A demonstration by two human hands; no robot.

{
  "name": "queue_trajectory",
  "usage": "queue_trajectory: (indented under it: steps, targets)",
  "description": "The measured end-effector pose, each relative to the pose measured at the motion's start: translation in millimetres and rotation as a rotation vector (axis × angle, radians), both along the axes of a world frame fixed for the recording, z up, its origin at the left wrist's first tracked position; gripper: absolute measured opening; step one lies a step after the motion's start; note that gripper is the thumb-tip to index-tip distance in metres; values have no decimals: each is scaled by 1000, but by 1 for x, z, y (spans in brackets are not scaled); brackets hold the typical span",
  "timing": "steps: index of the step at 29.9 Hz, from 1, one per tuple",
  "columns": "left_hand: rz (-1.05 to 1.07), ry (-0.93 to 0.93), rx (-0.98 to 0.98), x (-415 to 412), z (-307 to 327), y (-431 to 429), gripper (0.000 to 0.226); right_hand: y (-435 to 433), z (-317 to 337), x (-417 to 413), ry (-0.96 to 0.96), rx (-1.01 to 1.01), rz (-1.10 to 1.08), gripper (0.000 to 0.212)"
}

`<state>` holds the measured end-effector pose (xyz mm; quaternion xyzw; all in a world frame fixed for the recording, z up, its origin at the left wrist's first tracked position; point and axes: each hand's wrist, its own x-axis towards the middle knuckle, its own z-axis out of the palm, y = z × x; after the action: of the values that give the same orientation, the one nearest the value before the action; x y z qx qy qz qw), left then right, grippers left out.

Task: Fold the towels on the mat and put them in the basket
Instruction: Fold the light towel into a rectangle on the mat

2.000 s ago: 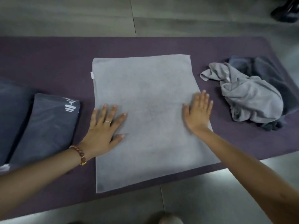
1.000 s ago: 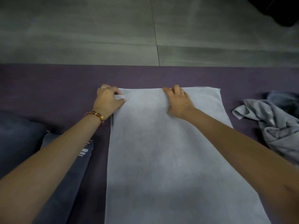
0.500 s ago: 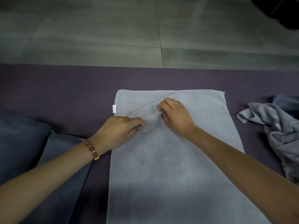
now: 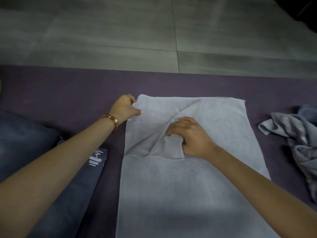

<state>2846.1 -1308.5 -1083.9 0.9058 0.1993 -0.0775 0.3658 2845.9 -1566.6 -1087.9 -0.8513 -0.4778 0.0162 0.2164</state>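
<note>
A light grey towel (image 4: 185,186) lies spread on the purple mat (image 4: 68,90), running from the middle toward the near edge. My left hand (image 4: 126,109) grips its far left edge. My right hand (image 4: 190,136) pinches a top-layer corner pulled toward the towel's middle, which leaves a raised diagonal crease. A crumpled grey towel (image 4: 298,140) lies on the mat at the right, with a darker one (image 4: 308,111) behind it. No basket is in view.
Dark blue folded fabric with a white logo (image 4: 82,182) lies to the left of the towel, beside a dark blue cushion-like shape (image 4: 22,141). Grey tiled floor (image 4: 137,31) stretches beyond the mat's far edge.
My left hand went from the towel's middle back out to its far left edge. My right hand drew a corner of the top layer nearer, bunching the cloth.
</note>
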Motion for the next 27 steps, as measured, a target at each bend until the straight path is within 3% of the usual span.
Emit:
queue_trajectory:
  steps: [3,5,13,22,27]
  targets:
    - [18,-122,-157,-1,7,-1,19,-5,3,-4,24,-52,4,37]
    - [22,-223,-187,-4,7,-2,14,-7,6,-6,39,-68,4,42]
    - [24,-472,290,-14,-21,3,11,4,14,1,73,-12,-15,35]
    - [108,-434,334,-10,-22,6,13,32,30,11,54,110,-42,31]
    - [261,-388,239,-8,-17,7,12,56,32,20,57,59,-47,17]
